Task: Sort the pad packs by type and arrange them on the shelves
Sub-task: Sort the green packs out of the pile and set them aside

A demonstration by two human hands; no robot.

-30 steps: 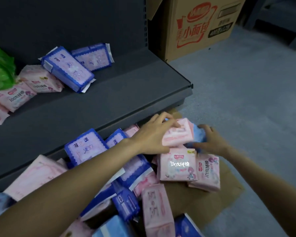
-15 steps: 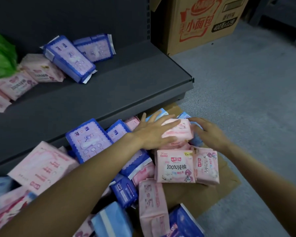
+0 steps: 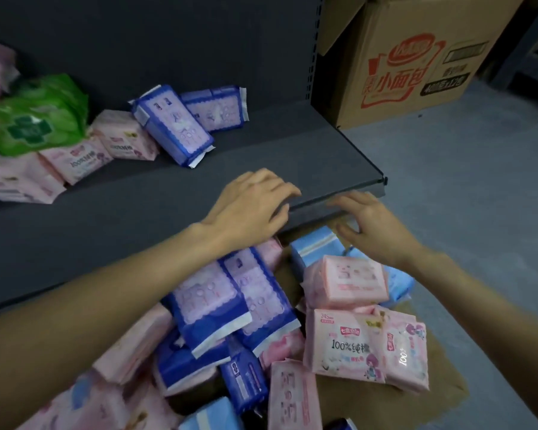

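Bare left hand (image 3: pixel 255 206), bare right hand (image 3: pixel 370 226), no sleeves, forearms uncovered

Shelf (image 3: pixel 261 150) right half free – packs (image 3: pixel 174 125) crowd left.

The pink packs (image 3: pixel 16 178) at far left are cut by the frame edge — the box (image 3: pixel 416 57) is too; the floor packs (image 3: pixel 230 305) are partly covered by the left forearm — small print is blurred.

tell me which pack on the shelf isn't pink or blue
The green pack at the shelf's far left. It rests on top of the pink packs; the two blue packs lie to its right. No other pack in view is green.
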